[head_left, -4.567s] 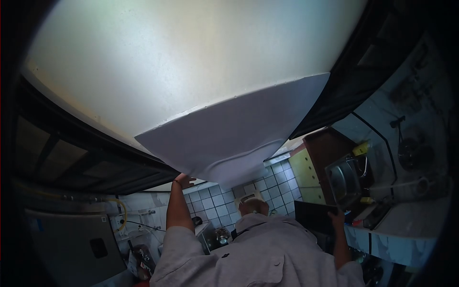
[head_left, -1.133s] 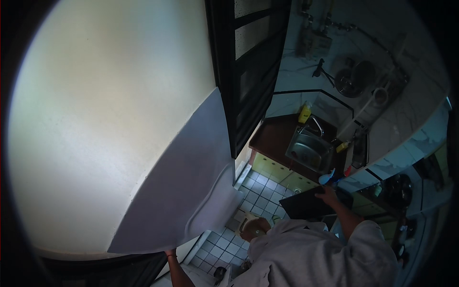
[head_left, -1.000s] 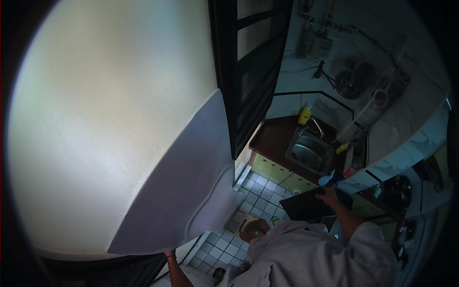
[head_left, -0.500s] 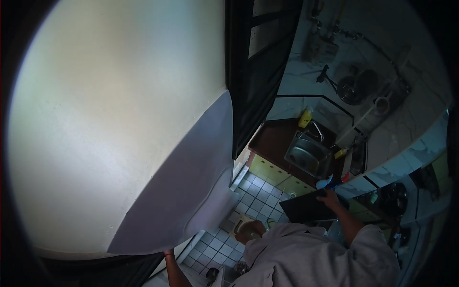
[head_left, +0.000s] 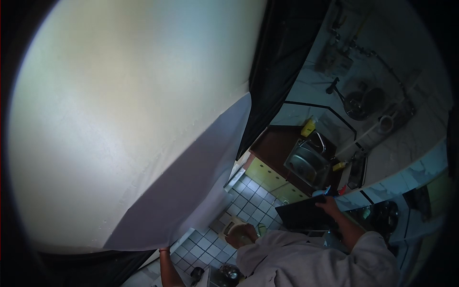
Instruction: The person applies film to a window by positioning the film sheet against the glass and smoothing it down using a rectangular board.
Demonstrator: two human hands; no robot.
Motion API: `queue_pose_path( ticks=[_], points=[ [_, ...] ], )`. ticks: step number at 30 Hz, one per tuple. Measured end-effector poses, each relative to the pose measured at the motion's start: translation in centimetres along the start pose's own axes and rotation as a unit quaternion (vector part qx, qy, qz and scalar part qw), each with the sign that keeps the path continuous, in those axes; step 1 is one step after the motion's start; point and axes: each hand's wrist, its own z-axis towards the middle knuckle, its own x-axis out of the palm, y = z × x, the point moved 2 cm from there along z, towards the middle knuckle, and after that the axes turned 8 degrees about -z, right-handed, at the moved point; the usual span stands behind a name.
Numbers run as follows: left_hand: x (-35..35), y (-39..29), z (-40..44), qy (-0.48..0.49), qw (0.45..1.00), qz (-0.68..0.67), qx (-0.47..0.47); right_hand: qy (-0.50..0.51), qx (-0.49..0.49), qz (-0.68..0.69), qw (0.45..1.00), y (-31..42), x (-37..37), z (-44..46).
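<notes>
My right hand (head_left: 327, 204) is closed on the upper edge of a dark flat panel (head_left: 303, 213), whose exact kind I cannot make out. The panel slants above the tiled floor, to the right of my feet. My left hand (head_left: 164, 249), with a band at the wrist, is at the lower edge of a large pale surface (head_left: 119, 95) with a greyish-purple lower part (head_left: 181, 191). That surface hides its fingers, so I cannot tell whether they grip it. My feet (head_left: 241, 234) are below me, near a pale object.
A brown counter (head_left: 270, 143) holds a steel sink (head_left: 308, 165) with a tap (head_left: 321, 142) and a yellow bottle (head_left: 308, 126). Dark pans (head_left: 356, 105) hang on the marbled wall. Yellow cabinets (head_left: 267, 177) stand above the tiled floor (head_left: 248, 201).
The view has shifted, and the pale surface now covers more at its right side. The dark panel stays in my right hand, slightly lower and left in view.
</notes>
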Motion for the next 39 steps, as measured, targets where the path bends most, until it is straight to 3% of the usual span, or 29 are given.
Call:
queue_pose_path(
  ticks=[12,15,18,21,24,28,32,36,39],
  points=[
    [1.6,4.6,-0.7,0.047,0.995,0.083,0.0,0.034,-0.056,-0.015,0.998,3.8,0.2,2.8],
    [1.2,4.2,-2.4,0.046,0.998,-0.026,0.028,0.068,-0.073,-0.005,0.995,3.9,1.0,4.8],
    [-1.1,-2.0,-6.1,0.024,0.974,-0.207,0.091,0.075,-0.146,-0.046,0.985,4.3,1.5,7.1],
    [-2.5,-9.5,-9.6,0.077,0.929,-0.319,0.171,0.126,-0.107,-0.076,0.983,5.6,1.1,9.2],
    [-1.8,-10.4,-10.5,0.097,0.916,-0.315,0.229,0.15,-0.155,-0.014,0.976,7.7,1.1,10.7],
    [-0.1,-8.9,-12.9,0.174,0.896,-0.347,0.216,0.146,-0.186,-0.034,0.971,9.3,1.1,12.8],
    [-0.4,-9.8,-15.4,0.187,0.921,-0.235,0.248,0.164,-0.193,-0.046,0.966,12.9,0.8,12.2],
    [0.1,-9.0,-15.5,0.202,0.918,-0.208,0.271,0.137,-0.25,-0.069,0.956,14.4,1.5,13.8],
    [0.3,-8.9,-16.5,0.219,0.91,-0.217,0.278,0.204,-0.209,-0.105,0.951,13.9,2.0,17.1]
  ],
)
